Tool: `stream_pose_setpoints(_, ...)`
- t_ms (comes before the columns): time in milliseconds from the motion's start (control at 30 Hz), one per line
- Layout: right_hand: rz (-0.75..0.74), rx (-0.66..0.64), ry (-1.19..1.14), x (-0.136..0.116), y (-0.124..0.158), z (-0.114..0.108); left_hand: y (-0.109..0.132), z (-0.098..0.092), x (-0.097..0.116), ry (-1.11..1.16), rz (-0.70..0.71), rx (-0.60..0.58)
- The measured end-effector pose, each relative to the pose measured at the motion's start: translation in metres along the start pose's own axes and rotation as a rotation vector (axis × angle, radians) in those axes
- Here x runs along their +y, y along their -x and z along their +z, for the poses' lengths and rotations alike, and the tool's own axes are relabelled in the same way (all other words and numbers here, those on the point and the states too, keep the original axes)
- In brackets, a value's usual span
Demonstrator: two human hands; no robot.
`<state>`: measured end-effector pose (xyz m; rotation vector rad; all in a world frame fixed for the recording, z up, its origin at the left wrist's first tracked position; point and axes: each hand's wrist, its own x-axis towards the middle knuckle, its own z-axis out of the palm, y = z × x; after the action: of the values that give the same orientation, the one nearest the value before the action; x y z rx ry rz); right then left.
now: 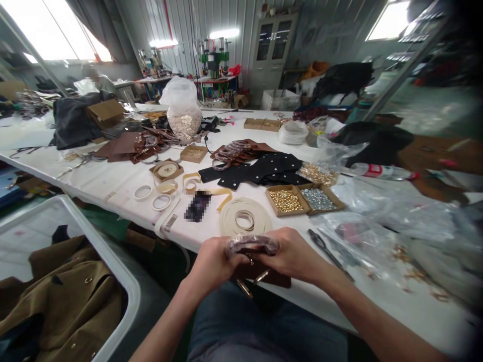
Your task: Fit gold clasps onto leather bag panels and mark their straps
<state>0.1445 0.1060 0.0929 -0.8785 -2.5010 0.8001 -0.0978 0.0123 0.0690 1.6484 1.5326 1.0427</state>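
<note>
Over the table's front edge, my left hand [216, 257] and my right hand [293, 255] are closed round the two ends of a curved, plastic-wrapped bag handle [252, 242]. Below it hangs a brown leather piece [277, 277] with gold-coloured metal bars [244, 288] pointing down. My thumbs meet near a small metal fitting at the middle; the undersides of my fingers are hidden. Just beyond my hands lies a flat roll of cream tape [224, 217]. Similar wrapped handles [234, 150] on brown leather rest farther back.
Boxes of gold studs [286, 200] and silver studs [316, 198] stand right of the tape roll, with black strips [260, 170] behind. Pliers-like tool [324, 246] and plastic bags [400, 211] lie to the right. A white bin [132, 286] with brown cloth stands left.
</note>
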Motion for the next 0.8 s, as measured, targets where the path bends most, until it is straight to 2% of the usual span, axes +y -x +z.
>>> stream_pose_setpoints(133,0.02,0.023,0.037,-0.003,0.004,-0.004,0.0,0.003,-0.001,-0.295,0.151,-0.031)
stream_pose_setpoints(333,-0.015,-0.003,0.074,0.0,0.009,-0.006,0.0,0.007,-0.01,-0.292,0.337,-0.041)
stream_pose_setpoints(533,-0.097,0.02,0.075,0.008,0.012,0.006,0.0,0.01,-0.026,-0.333,0.474,-0.029)
stream_pose_setpoints(667,-0.169,0.081,0.169,0.013,0.013,0.016,-0.001,0.013,-0.037,-0.355,0.52,0.007)
stream_pose_setpoints(800,-0.137,0.07,0.201,0.021,0.016,0.022,-0.003,0.012,-0.04,-0.311,0.435,-0.045)
